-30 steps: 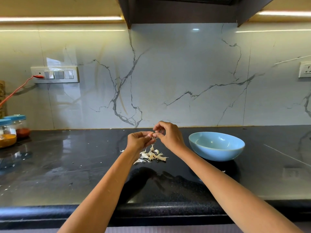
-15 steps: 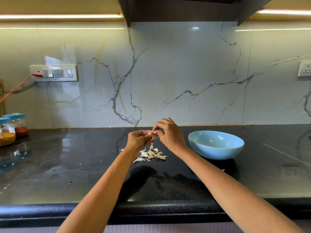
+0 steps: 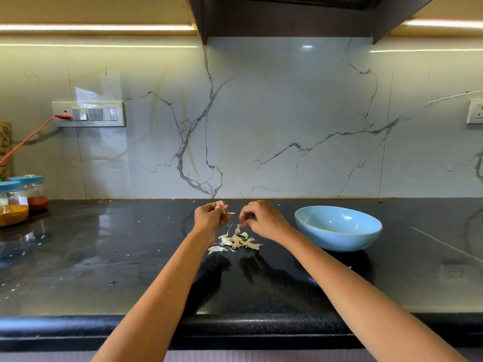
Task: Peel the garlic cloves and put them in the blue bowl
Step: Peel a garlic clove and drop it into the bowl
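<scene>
1. Since half a second ago I am seeing the two hands come apart: they were meeting fingertip to fingertip over the peel pile, and now a gap is showing between them.
2. The left hand (image 3: 211, 216) is curling its fingers round a garlic clove (image 3: 221, 205), which is poking up pale above the fingertips, with a thin strip of skin sticking out to the right of it.
3. The right hand (image 3: 261, 219) is hovering just to the right, fingers curled down and pinched together; a small pale scrap is showing at the fingertips, but I cannot tell whether it is held or is part of the pile behind.
4. The peel pile (image 3: 236, 241) is lying on the black countertop (image 3: 104, 257) beneath and between the two hands, a loose scatter of whitish husks.
5. The blue bowl (image 3: 337, 237) is sitting on the counter to the right of the right hand, near it but not touching; I am seeing no clove inside from this angle.
6. Two blue-lidded spice jars (image 3: 15, 202) are standing at the far left, well apart from the work.
</scene>
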